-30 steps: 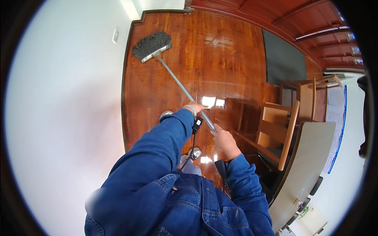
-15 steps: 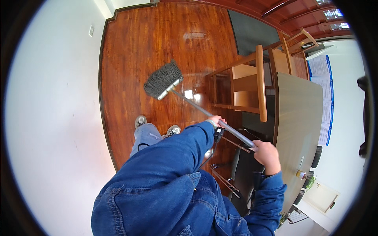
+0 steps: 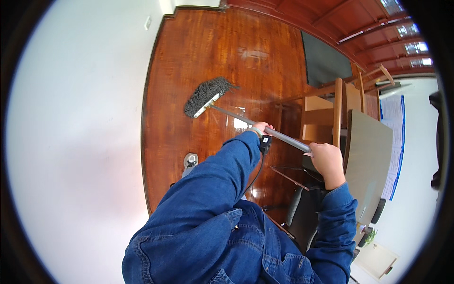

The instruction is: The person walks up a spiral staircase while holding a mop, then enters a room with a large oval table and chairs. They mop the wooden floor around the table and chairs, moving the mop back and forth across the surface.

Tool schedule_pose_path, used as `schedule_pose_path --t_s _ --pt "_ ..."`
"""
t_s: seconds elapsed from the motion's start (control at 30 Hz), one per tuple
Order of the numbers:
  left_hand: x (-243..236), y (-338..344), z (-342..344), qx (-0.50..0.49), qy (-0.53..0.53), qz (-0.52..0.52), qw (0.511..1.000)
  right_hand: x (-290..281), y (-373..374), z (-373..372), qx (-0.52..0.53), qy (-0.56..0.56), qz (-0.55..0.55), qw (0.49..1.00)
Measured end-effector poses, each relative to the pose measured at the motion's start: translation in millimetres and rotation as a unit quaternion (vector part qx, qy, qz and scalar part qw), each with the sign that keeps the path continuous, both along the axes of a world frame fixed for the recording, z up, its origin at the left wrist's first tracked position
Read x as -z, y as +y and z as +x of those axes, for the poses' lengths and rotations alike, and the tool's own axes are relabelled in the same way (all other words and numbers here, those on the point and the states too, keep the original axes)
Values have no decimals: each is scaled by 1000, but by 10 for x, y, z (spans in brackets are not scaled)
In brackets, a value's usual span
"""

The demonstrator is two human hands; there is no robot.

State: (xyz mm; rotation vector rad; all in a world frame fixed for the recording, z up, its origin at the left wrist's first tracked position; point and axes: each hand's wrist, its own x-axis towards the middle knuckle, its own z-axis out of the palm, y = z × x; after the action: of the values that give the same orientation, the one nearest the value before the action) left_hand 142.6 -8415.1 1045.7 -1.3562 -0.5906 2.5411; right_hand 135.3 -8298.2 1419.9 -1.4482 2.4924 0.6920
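A mop (image 3: 207, 96) with a shaggy dark grey head lies on the glossy brown floor, left of centre. Its pale bar and metal pole slant from the head down to the right. Partway along the pole, my left hand (image 3: 262, 128) is closed around it, wrist banded and a small black device with a cable beside it. My right hand (image 3: 327, 162) grips the upper end of the pole, close to the table. Loose strands trail off the right side of the mop head. One of my shoes (image 3: 190, 161) shows below the mop.
A white wall (image 3: 85, 118) with dark skirting runs along the left. Wooden chairs (image 3: 337, 113) and a grey-topped table (image 3: 371, 156) stand on the right, with a black chair (image 3: 302, 217) lower down. A dark mat (image 3: 326, 59) lies near the red panelling (image 3: 302, 14).
The view has shifted, so the room appears further right. Against the floor, the mop head has come closer to the left wall. Both hands keep hold of the pole.
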Motion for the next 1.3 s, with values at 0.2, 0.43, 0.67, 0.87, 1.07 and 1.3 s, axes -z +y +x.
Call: schedule_pose_path --t_s 0.2,0.43,0.67,0.87,1.07,1.3 --pt "349 -1603 595 20 94 -212 972 430 -1224 382 -69 -5 -24 997" --pt "456 -2827 1453 -100 -41 -224 969 969 -2220 794 -105 -101 12 989" --pt "368 -2396 1714 -21 -68 -313 947 827 -1862 1128 -84 -158 39 983" --pt "555 -1320 1986 66 -68 -305 948 769 -868 1197 -49 -215 40 975" --pt "500 166 1651 51 -73 -218 972 542 424 1057 -11 -169 41 985" --pt "26 1842 1140 130 7 -131 983 -112 1749 1033 40 -100 42 993"
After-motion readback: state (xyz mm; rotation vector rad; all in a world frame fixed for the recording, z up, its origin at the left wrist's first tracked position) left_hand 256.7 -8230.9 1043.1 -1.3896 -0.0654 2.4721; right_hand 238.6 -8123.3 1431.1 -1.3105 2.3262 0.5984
